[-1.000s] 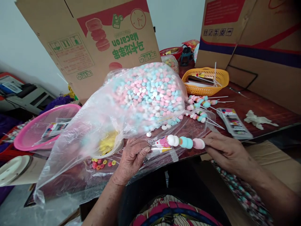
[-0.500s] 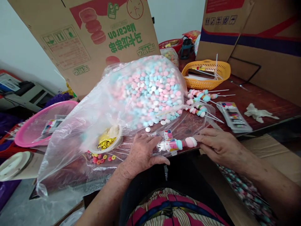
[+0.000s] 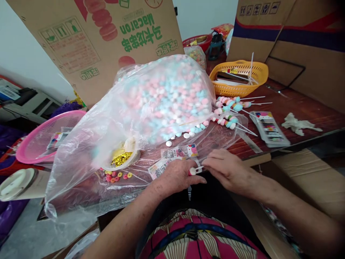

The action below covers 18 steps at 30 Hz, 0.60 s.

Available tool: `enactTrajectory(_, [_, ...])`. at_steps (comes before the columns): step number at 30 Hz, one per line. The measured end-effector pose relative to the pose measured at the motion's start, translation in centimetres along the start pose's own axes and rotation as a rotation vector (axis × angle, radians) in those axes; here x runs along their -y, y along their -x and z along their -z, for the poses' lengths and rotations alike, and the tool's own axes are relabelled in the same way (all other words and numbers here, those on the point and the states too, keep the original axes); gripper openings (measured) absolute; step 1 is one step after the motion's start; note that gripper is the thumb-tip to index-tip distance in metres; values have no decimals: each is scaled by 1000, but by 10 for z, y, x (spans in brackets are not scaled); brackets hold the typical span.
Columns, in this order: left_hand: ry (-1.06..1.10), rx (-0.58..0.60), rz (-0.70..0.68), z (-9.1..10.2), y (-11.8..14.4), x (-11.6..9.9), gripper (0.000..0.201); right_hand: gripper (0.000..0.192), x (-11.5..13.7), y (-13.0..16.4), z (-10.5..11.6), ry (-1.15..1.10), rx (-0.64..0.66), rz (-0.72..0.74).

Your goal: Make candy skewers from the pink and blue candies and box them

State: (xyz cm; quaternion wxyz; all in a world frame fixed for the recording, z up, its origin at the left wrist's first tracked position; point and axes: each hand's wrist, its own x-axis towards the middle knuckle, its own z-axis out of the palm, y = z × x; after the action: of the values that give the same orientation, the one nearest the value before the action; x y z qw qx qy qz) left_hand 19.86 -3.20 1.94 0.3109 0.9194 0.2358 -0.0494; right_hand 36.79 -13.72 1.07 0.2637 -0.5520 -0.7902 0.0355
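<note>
Left hand (image 3: 176, 177) lies knuckles up at the near table edge, fingers closed together over a small marshmallow skewer in a clear printed sleeve (image 3: 193, 170); only one white round end shows between the fingers, the other pieces are hidden. Right hand (image 3: 229, 169) sits at 3 o'clock of the left, just beside it, fingertips pinched on the sleeve's right end. Whether a stick runs under the right palm cannot be told.

Count, near field:
- 1 large clear plastic bag of pink, blue and white marshmallows (image 3: 167, 97), at 12 o'clock of the hands; contents blurred, uncountable
- 2 printed paper labels (image 3: 172, 154) flat under plastic, just above the left hand
- about 5 loose white and blue marshmallows (image 3: 185, 135) in a row at the bag's mouth
- 1 white bowl of gold foil pieces (image 3: 122, 159) at 10 o'clock, seen through the bag
- a scatter of small coloured ring candies (image 3: 115, 177) below the bowl; number unclear

Far field:
- 2 bunches of finished marshmallow skewers (image 3: 229, 111) at 1 o'clock; skewers per bunch hard to make out
- 1 orange plastic basket (image 3: 258, 77) behind them
- 1 flat stack of printed sleeves (image 3: 269, 128) at 2 o'clock
- 1 crumpled white glove (image 3: 298, 124), far right
- 1 pink plastic basket (image 3: 40, 135) at 9 o'clock
- 2 brown cardboard cartons (image 3: 81, 46), both cut off by the top edge
</note>
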Motion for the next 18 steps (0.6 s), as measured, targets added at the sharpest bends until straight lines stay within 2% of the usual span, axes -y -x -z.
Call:
enactTrajectory(2, [101, -16, -8, -4, -1, 1, 35, 23, 5, -5, -11, -25, 26, 10])
enactTrajectory(3, [179, -27, -25, -2, 2, 3, 48, 23, 5, -5, -14, -39, 31, 13])
enactTrajectory(5, [317, -49, -64, 11, 10, 11, 79, 22, 0, -4, -13, -67, 13, 1])
enactTrajectory(6, [334, -51, -74, 19, 16, 16, 83, 23, -4, -2, -10, -83, -6, -11])
enactTrajectory(7, [299, -40, -77, 27, 22, 21, 79, 23, -7, -1, -7, -101, -23, -23])
enactTrajectory(9, [215, 72, -81, 39, 31, 27, 60, 23, -11, 1, 2, -132, -36, -47])
enactTrajectory(11, [140, 148, -54, 39, 35, 28, 40, 23, -10, 1, 8, -150, -23, -72])
enactTrajectory(12, [102, 132, -23, 36, 35, 27, 32, 23, -7, 0, 10, -152, -12, -85])
enactTrajectory(14, [-8, 14, 61, 24, 32, 20, 24, 25, -1, -3, 9, -157, 13, -103])
enactTrajectory(16, [-136, -91, 122, 11, 27, 13, 23, 25, 5, -7, 4, -165, 41, -106])
enactTrajectory(18, [-221, -112, 153, 2, 22, 8, 27, 26, 10, -12, -3, -167, 56, -117])
